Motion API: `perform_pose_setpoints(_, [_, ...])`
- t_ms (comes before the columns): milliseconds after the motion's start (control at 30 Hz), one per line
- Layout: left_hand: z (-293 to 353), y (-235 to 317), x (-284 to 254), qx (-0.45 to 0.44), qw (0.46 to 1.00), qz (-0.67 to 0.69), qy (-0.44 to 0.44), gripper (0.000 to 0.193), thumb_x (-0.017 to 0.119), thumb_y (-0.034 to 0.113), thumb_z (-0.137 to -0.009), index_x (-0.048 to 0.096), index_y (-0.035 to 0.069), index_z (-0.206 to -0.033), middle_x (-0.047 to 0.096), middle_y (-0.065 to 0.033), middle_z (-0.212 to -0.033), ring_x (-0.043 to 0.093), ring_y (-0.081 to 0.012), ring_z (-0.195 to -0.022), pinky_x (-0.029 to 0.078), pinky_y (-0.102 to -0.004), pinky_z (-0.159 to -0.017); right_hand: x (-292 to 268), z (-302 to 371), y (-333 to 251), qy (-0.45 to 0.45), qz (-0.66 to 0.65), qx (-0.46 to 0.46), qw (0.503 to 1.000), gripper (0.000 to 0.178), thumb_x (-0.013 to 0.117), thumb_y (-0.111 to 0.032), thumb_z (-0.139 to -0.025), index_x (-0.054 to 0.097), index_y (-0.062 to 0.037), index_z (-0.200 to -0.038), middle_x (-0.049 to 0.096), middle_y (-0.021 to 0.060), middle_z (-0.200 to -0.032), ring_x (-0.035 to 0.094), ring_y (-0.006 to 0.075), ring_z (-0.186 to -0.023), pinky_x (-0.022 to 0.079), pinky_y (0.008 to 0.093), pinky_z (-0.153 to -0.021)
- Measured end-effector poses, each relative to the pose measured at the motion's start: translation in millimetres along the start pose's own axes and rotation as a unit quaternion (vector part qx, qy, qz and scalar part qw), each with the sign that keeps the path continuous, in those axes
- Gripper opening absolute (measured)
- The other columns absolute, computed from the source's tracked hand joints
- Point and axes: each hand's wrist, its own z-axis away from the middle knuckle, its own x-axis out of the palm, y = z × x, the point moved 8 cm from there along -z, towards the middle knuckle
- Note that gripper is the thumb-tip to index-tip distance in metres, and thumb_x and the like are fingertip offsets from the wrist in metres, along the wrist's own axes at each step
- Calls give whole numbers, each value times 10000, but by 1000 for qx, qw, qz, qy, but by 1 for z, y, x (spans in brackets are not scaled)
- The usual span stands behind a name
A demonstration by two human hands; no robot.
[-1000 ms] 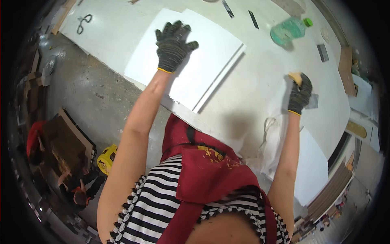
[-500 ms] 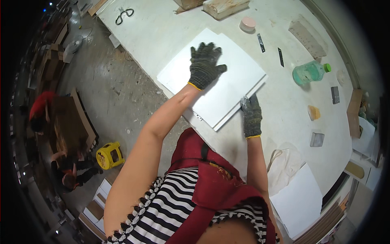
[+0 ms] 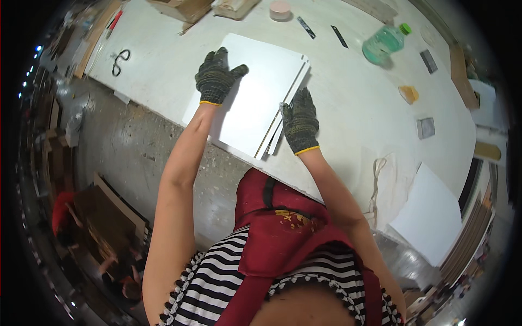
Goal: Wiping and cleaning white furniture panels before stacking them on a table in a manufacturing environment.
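Two or three white panels (image 3: 255,103) lie stacked on a white worktable (image 3: 353,119), slightly fanned at their right edge. My left hand (image 3: 216,77), in a dark knitted glove, presses flat on the top panel near its far left corner, fingers spread. My right hand (image 3: 299,122), gloved the same way, lies with its fingers stretched along the stack's right edge, touching the offset panel edges. I see nothing held in either hand.
On the table beyond are a green bottle (image 3: 383,43), a pink round lid (image 3: 280,10), a small orange piece (image 3: 409,93), a grey square block (image 3: 426,127), black scissors (image 3: 120,61) and a white sheet (image 3: 429,212) at the near right. Wooden scraps cover the floor at left.
My right hand left the grey block on the table at the right and came over to the panels' right edge. My left hand stayed flat on the top panel.
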Motion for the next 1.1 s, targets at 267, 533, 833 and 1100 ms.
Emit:
perform_pose_setpoints(267, [-1,-6,-1,31,996,78,18,748,726,541,-724,535,110,-1305,508,-181,-1337,494,-326,-1225,428,-444,-1005,-8,-27,4,-4,58,58,997,558,431,-316,-967,389,67,-1371,369,271,-1435,387,351,-1329,331,424,-1093])
perform_pose_setpoints(533, [0,-10,3,40,994,84,55,730,756,521,-704,558,127,-1286,530,-187,-1311,491,-326,-1233,432,-442,-1008,3,-26,14,-12,-17,67,998,610,459,-352,-961,358,82,-1378,390,294,-1407,401,390,-1311,327,439,-1104])
perform_pose_setpoints(833, [7,-11,-8,39,992,88,87,676,749,493,-723,582,124,-1265,557,-171,-1285,513,-324,-1206,442,-437,-994,-12,-16,31,37,-274,185,943,731,648,-256,-889,275,73,-1425,463,286,-1331,552,322,-1155,492,378,-946])
perform_pose_setpoints(1100, [11,-8,8,131,944,237,187,515,809,219,-725,620,24,-1163,625,-114,-1136,565,-267,-1093,454,-350,-954,-22,58,93,84,-491,150,854,455,608,-105,-917,463,-24,-1341,624,111,-1103,604,178,-979,518,286,-882])
